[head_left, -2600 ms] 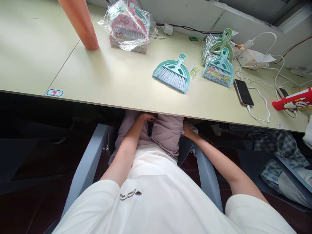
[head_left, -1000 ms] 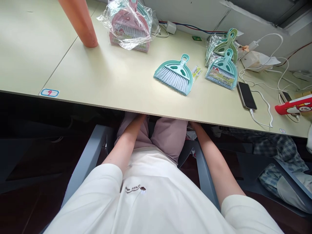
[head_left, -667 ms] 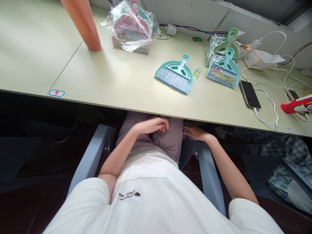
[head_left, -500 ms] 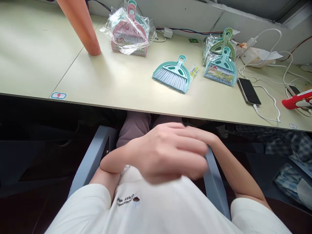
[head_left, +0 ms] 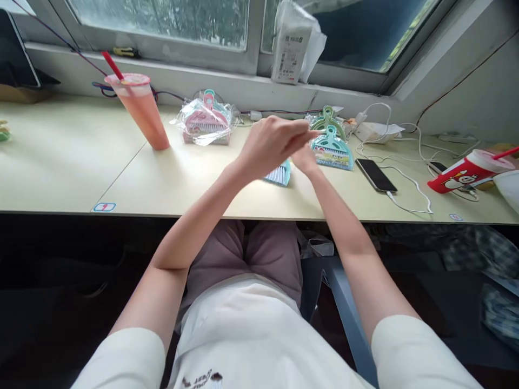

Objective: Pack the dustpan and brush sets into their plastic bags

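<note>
My left hand (head_left: pixel 278 141) is raised over the desk, with fingers stretched to the right and nothing visible in them. It covers most of a teal dustpan and brush set (head_left: pixel 279 175), whose white bristles and lower rim show below the wrist. Close behind, partly covered by the left hand, is my right hand (head_left: pixel 305 160); its fingers are hidden. I cannot tell whether either hand touches the set. Just right of the hands lies another teal dustpan set (head_left: pixel 333 151) in clear wrapping, with a green dustpan set (head_left: pixel 326 123) behind it.
Wrapped pink dustpan sets (head_left: pixel 206 121) stand near the wall. A tall cup of orange drink (head_left: pixel 144 116) is on the left. A phone (head_left: pixel 376 175) with a white cable and a red cup (head_left: pixel 460 174) lie right. A packaged box (head_left: pixel 292 54) stands on the windowsill.
Both hands have moved from above my lap, where they were crossed, forward over the desk to the unwrapped teal set. The view has tilted up, bringing the window into sight.
</note>
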A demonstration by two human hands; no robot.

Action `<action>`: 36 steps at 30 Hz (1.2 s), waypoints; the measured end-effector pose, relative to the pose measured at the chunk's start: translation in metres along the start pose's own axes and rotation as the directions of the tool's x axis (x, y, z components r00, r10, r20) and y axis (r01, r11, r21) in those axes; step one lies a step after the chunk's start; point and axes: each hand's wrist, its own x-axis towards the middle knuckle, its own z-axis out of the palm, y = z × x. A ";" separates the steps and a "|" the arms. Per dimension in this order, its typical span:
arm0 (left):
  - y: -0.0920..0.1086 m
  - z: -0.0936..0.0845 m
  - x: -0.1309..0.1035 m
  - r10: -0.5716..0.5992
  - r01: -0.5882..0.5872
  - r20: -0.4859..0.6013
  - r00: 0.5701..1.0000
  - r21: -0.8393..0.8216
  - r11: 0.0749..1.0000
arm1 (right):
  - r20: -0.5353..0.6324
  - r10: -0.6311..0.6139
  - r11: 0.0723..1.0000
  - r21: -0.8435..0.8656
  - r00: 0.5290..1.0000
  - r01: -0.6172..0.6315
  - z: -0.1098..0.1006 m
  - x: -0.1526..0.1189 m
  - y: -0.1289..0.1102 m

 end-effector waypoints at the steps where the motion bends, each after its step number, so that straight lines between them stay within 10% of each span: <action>1: -0.026 0.012 0.022 0.007 -0.002 -0.052 0.999 0.090 0.996 | -0.035 0.043 0.999 -0.006 0.998 -0.043 0.010 0.008 0.005; 6: -0.154 0.076 0.075 -0.190 0.212 -0.108 0.976 0.258 0.943 | 0.084 -0.013 1.000 -0.006 0.996 0.013 0.041 0.016 0.022; 10: -0.198 0.094 0.069 -0.278 0.259 0.037 0.960 0.263 0.930 | 0.087 -0.102 0.995 0.023 0.991 0.101 0.046 0.013 0.033; 17: -0.218 0.073 0.064 -0.426 0.430 -0.060 0.903 0.126 0.894 | 0.074 0.025 1.000 0.009 0.997 -0.026 0.042 0.014 0.041; 22: -0.231 0.065 0.068 -0.623 0.587 -0.263 0.737 -0.208 0.782 | 0.102 0.023 0.999 0.042 0.994 -0.027 0.041 0.015 0.045; 29: -0.242 0.066 0.064 -0.666 0.453 0.031 0.746 -0.756 0.473 | 0.093 0.141 0.988 0.054 0.986 -0.147 0.041 0.015 0.044; 36: -0.244 0.070 0.071 -0.678 0.158 -0.100 0.728 -0.938 0.308 | 0.012 0.075 0.920 0.386 0.997 -0.074 0.041 0.017 0.044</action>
